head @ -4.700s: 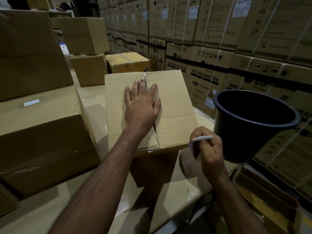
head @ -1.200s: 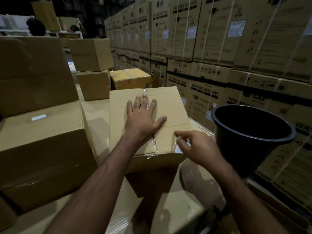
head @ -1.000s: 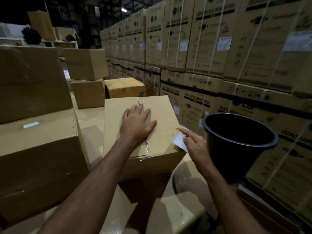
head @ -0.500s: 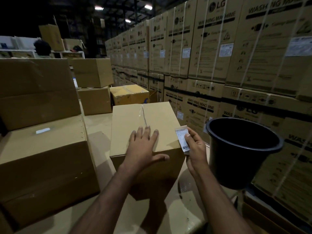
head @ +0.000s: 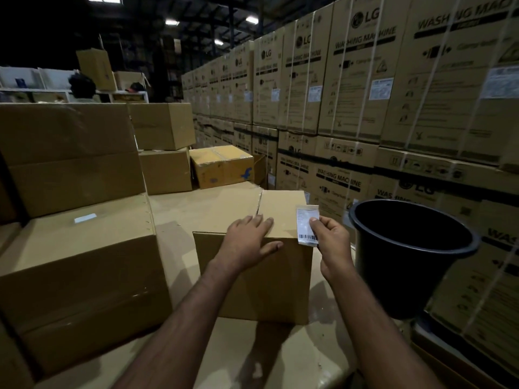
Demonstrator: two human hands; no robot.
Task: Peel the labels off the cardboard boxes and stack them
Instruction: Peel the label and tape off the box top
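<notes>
Label (head: 307,225) pinched in right hand (head: 331,242); left hand (head: 247,242) flat on box (head: 269,282)

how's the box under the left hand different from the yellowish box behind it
The box under the left hand is plain brown; the yellowish box shows a blue logo and shiny tape. The near box carries a flat hand on top; the yellowish box has nothing on it. The near box stands alone; the yellowish box sits beside stacked boxes. Both are closed cardboard.

A dim warehouse: strapped washing-machine cartons (head: 362,68) stand stacked in long rows, with brown shipping boxes (head: 165,126) piled under ceiling strip lights (head: 172,22).
</notes>
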